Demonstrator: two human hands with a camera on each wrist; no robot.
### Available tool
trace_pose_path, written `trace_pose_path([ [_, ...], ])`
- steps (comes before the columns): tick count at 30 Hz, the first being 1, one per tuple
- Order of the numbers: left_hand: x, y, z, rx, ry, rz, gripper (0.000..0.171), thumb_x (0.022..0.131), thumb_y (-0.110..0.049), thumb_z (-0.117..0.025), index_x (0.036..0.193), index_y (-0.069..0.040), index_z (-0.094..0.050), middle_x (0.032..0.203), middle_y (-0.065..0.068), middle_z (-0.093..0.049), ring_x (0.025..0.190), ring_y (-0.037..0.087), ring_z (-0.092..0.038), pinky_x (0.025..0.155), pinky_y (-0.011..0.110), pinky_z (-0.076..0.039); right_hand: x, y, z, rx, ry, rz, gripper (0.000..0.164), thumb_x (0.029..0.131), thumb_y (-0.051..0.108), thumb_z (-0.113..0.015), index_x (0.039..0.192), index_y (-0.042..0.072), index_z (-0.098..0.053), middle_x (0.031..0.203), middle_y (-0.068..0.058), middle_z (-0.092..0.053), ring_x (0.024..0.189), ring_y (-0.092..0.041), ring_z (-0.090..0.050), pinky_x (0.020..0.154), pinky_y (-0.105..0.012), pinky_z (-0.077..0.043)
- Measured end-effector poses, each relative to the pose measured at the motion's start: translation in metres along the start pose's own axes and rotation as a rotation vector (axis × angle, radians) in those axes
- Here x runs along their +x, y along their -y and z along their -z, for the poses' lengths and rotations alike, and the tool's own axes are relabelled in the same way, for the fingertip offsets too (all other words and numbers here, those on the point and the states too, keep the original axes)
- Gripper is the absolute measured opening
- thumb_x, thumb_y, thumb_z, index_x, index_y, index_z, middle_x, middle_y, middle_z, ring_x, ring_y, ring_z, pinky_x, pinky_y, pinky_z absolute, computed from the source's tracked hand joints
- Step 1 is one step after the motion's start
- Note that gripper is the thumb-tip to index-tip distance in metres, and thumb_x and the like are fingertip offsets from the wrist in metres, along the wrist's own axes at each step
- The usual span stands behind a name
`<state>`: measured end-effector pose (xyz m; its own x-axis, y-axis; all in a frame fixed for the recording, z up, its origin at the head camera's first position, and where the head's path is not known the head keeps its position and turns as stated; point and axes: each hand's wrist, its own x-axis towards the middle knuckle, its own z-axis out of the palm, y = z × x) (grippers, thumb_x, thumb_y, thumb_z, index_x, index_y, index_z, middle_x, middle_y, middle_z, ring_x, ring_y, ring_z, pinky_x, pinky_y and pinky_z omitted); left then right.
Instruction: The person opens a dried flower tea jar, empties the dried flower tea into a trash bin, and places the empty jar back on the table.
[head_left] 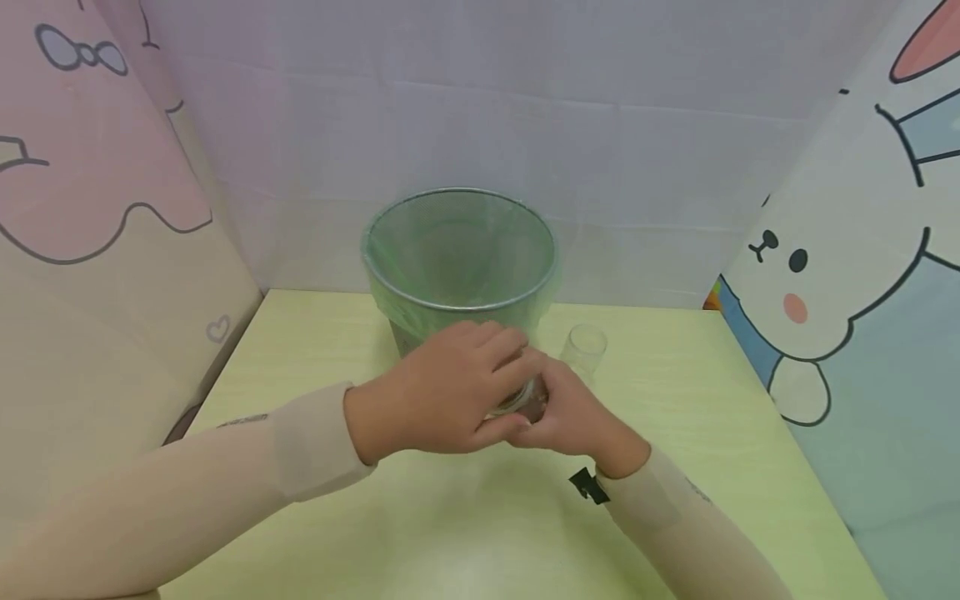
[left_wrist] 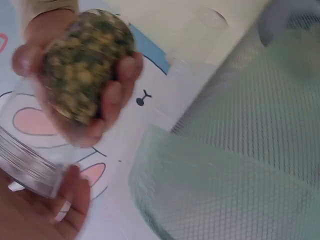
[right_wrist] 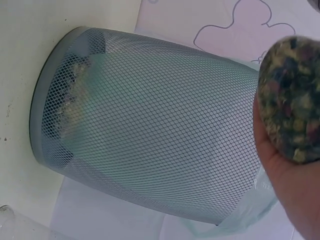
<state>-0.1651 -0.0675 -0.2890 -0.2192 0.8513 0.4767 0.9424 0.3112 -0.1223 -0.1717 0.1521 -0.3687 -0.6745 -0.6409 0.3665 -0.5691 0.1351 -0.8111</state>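
Observation:
A clear jar point(head_left: 513, 403) is between my two hands in front of the bin. In the left wrist view, dried flowers and leaves point(left_wrist: 90, 65) in green, yellow and brown pack its base end. My right hand point(head_left: 573, 417) grips the jar's body, fingers wrapped round its side. Over the opposite, ringed end point(left_wrist: 27, 162) of the jar, my left hand point(head_left: 450, 387) curls its fingers and thumb. The right wrist view shows the dark, mixed filling point(right_wrist: 295, 100) through the jar's base. Much of the jar is hidden behind the hands in the head view.
A mesh wastebasket point(right_wrist: 165, 120) with a green plastic bag point(head_left: 405, 312) over its rim stands at the back of the table point(head_left: 675, 400). Brownish bits point(right_wrist: 75, 95) show through its lower mesh. To its right stands a clear cylindrical container point(head_left: 585, 346). Printed cloths surround the table.

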Motion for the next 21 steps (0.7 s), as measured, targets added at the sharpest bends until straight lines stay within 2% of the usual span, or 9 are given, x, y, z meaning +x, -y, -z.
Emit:
trace_pose_path([
  [3, -0.0013, 0.0026, 0.0016, 0.044, -0.038, -0.150, 0.045, 0.097, -0.045, -0.066, 0.123, -0.008, -0.064, 0.113, 0.008, -0.059, 0.090, 0.024, -0.056, 0.080, 0.038, -0.050, 0.0020, 0.0008, 0.0026, 0.011, 0.070, 0.101, 0.047, 0.082, 0.003, -0.081, 0.122, 0.016, -0.060, 0.110, 0.000, -0.064, 0.089, -0.016, -0.064, 0.073, -0.035, -0.058],
  [5, -0.0016, 0.0038, 0.0033, 0.076, -0.050, -0.238, 0.041, 0.099, -0.042, -0.062, 0.124, -0.010, -0.065, 0.115, 0.009, -0.061, 0.095, 0.025, -0.058, 0.085, 0.039, -0.050, 0.0041, 0.0020, 0.0032, -0.031, 0.101, 0.162, 0.043, 0.079, 0.002, -0.080, 0.115, 0.018, -0.061, 0.102, 0.005, -0.063, 0.084, -0.011, -0.061, 0.071, -0.032, -0.055],
  [8, -0.0019, 0.0047, 0.0053, 0.112, -0.045, -0.331, 0.037, 0.100, -0.037, -0.055, 0.126, -0.013, -0.067, 0.119, 0.008, -0.063, 0.105, 0.025, -0.060, 0.093, 0.040, -0.049, 0.0066, 0.0039, 0.0025, -0.060, 0.117, 0.196, 0.043, 0.079, 0.004, -0.080, 0.115, 0.020, -0.063, 0.101, 0.009, -0.064, 0.086, -0.009, -0.062, 0.074, -0.032, -0.056],
  [10, -0.0023, 0.0048, 0.0058, 0.116, -0.035, -0.366, 0.037, 0.100, -0.032, -0.051, 0.128, -0.014, -0.067, 0.124, 0.009, -0.063, 0.112, 0.026, -0.060, 0.098, 0.040, -0.048, 0.0077, 0.0037, 0.0017, -0.067, 0.123, 0.207, 0.040, 0.081, 0.004, -0.079, 0.115, 0.020, -0.064, 0.102, 0.009, -0.065, 0.087, -0.009, -0.062, 0.074, -0.032, -0.056],
  [13, -0.0033, 0.0046, 0.0051, 0.123, -0.022, -0.379, 0.038, 0.100, -0.025, -0.046, 0.130, -0.013, -0.067, 0.128, 0.011, -0.063, 0.117, 0.027, -0.059, 0.101, 0.041, -0.046, 0.0076, 0.0022, 0.0005, -0.101, 0.108, 0.221, 0.045, 0.082, 0.008, -0.083, 0.121, 0.018, -0.064, 0.110, 0.007, -0.066, 0.095, -0.011, -0.064, 0.081, -0.035, -0.057],
  [16, -0.0043, 0.0052, 0.0026, 0.168, -0.026, -0.370, 0.036, 0.102, -0.025, -0.045, 0.128, -0.013, -0.067, 0.123, 0.010, -0.063, 0.116, 0.027, -0.059, 0.102, 0.041, -0.046, 0.0071, -0.0003, -0.0004, -0.134, 0.103, 0.230, 0.044, 0.080, 0.007, -0.084, 0.117, 0.018, -0.063, 0.106, 0.007, -0.064, 0.091, -0.010, -0.061, 0.079, -0.032, -0.056],
  [19, -0.0050, 0.0065, -0.0007, 0.206, -0.037, -0.338, 0.034, 0.105, -0.033, -0.050, 0.124, -0.011, -0.067, 0.114, 0.008, -0.063, 0.109, 0.027, -0.060, 0.099, 0.038, -0.048, 0.0067, -0.0016, -0.0014, -0.123, 0.092, 0.207, 0.049, 0.079, 0.005, -0.083, 0.120, 0.017, -0.060, 0.105, 0.007, -0.063, 0.087, -0.009, -0.059, 0.076, -0.029, -0.054],
  [21, -0.0046, 0.0071, -0.0026, 0.204, -0.039, -0.293, 0.034, 0.104, -0.037, -0.054, 0.120, -0.009, -0.066, 0.107, 0.007, -0.062, 0.101, 0.027, -0.060, 0.093, 0.037, -0.050, 0.0059, -0.0019, -0.0022, -0.082, 0.077, 0.176, 0.053, 0.080, 0.003, -0.081, 0.126, 0.016, -0.058, 0.107, 0.005, -0.063, 0.084, -0.009, -0.059, 0.073, -0.029, -0.054],
])
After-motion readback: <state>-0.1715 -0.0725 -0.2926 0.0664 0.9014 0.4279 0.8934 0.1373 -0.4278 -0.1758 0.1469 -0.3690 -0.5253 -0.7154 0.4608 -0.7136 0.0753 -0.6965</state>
